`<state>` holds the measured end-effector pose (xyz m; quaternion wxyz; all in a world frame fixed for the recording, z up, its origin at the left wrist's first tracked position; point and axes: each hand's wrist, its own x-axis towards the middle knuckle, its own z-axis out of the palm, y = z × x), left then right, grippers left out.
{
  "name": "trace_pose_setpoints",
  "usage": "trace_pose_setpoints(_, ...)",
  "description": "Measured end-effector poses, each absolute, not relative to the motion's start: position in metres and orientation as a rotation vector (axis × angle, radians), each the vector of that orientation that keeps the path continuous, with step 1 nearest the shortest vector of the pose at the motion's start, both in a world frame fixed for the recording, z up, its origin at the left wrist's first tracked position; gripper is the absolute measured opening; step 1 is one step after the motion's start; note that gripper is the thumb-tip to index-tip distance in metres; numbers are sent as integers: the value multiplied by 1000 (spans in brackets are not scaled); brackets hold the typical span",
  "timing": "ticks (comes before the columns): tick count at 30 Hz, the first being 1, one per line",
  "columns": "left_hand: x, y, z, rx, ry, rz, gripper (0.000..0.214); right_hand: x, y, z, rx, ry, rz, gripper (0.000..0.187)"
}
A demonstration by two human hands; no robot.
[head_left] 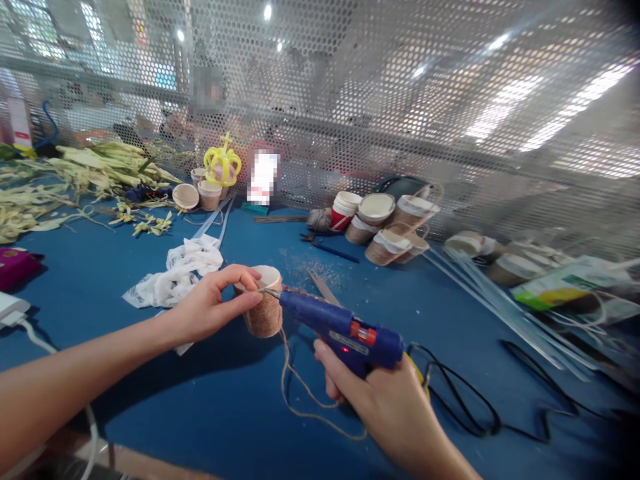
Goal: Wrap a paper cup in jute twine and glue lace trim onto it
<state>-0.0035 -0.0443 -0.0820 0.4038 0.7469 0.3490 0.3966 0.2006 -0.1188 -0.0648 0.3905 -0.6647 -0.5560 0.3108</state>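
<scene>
My right hand is wrapped round the handle of a blue hot glue gun, whose small red light glows. The gun's metal nozzle points left and meets the rim of a twine-wrapped cup. On the cup's left side, my left hand closes its thumb and fingers at the rim; some fingertips are hidden behind it. A loose tail of twine hangs from the cup and curves over the blue table towards my right wrist.
Crumpled white plastic lies behind my left hand. More wrapped cups and clear glue sticks are at right. A black cable trails from the gun. Dried husks and a yellow crown stand back left, before a perforated metal screen.
</scene>
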Motion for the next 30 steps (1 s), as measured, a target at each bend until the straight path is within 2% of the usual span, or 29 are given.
trace_pose_setpoints(6,-3,-44,-82,1885,890,993,13,197,-119,-40,-1761,-1449,876,23)
trace_pose_setpoints(13,-4,-43,-82,1888,891,988,13,201,-119,-64,-1668,-1383,762,17)
trace_pose_setpoints(19,-5,-43,-82,1892,885,991,12,205,-121,-53,-1656,-1501,838,17)
trace_pose_setpoints(25,-5,-43,-82,1887,868,982,12,201,-117,-68,-1701,-1350,735,18)
trace_pose_setpoints(30,-5,-43,-83,1877,877,994,12,200,-117,-66,-1735,-1333,771,16)
